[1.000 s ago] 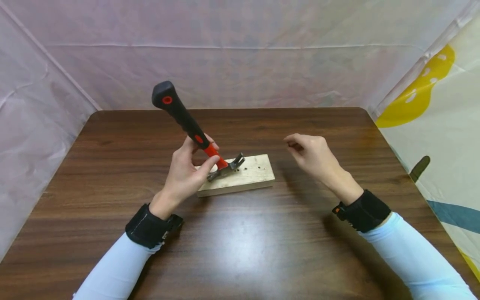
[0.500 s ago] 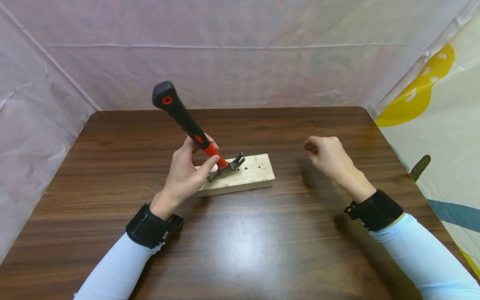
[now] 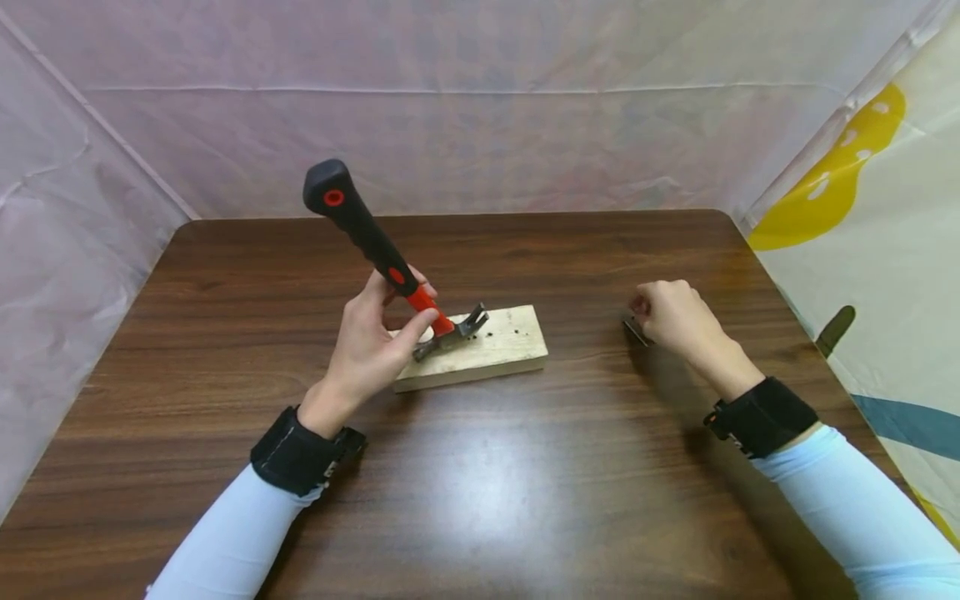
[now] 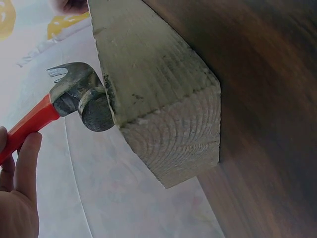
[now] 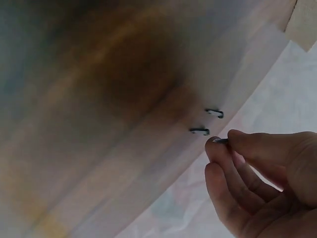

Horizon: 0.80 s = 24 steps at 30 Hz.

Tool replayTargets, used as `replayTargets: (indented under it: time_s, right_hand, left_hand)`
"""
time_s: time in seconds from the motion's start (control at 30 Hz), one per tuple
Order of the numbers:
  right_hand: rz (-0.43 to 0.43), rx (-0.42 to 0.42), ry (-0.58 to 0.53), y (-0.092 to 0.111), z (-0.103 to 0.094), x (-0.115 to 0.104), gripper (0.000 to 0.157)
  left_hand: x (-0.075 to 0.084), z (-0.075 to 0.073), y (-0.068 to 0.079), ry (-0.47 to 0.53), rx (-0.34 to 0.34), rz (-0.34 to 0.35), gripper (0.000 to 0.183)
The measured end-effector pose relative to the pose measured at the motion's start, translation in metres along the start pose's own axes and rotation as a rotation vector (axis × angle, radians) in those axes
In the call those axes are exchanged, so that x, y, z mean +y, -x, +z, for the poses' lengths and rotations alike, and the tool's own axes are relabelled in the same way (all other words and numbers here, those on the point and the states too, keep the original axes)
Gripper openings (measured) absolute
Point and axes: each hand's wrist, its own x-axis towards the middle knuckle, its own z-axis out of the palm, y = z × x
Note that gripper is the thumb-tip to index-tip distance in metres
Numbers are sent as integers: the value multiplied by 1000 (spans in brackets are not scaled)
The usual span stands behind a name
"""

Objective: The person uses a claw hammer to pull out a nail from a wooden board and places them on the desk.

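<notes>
My left hand (image 3: 371,337) grips the claw hammer (image 3: 367,237) by the red neck, thumb in front. The black handle slants up and to the left. The hammer's head (image 4: 79,94) lies against the top of a pale wood block (image 3: 495,350), which has several small dark holes. Off to the right, my right hand (image 3: 678,321) is low over the table, fingers curled. Between its thumb and forefinger it pinches a nail (image 5: 220,141), mostly hidden by the fingertips. Two more small nails (image 5: 214,113) lie on the tabletop close by.
The brown wooden table (image 3: 225,467) has rounded far corners. A pale cloth (image 3: 480,125) hangs behind it and on both sides, with yellow and green patterns on the right. Black straps (image 3: 307,450) are on both wrists.
My right hand has moved right and down towards the table, and dark nails now show beneath it. The left hand, hammer and block have stayed in place.
</notes>
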Motion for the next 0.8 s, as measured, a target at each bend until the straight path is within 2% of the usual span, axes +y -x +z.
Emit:
replayTargets:
  time_s: [0.47, 0.8]
  right_hand:
    - [8, -41, 29, 2, 8, 5, 15]
    - [24, -60, 30, 3, 9, 5, 14]
  left_hand:
    - [2, 0, 1, 27, 4, -20, 41]
    - [1, 1, 1, 41, 0, -9, 42]
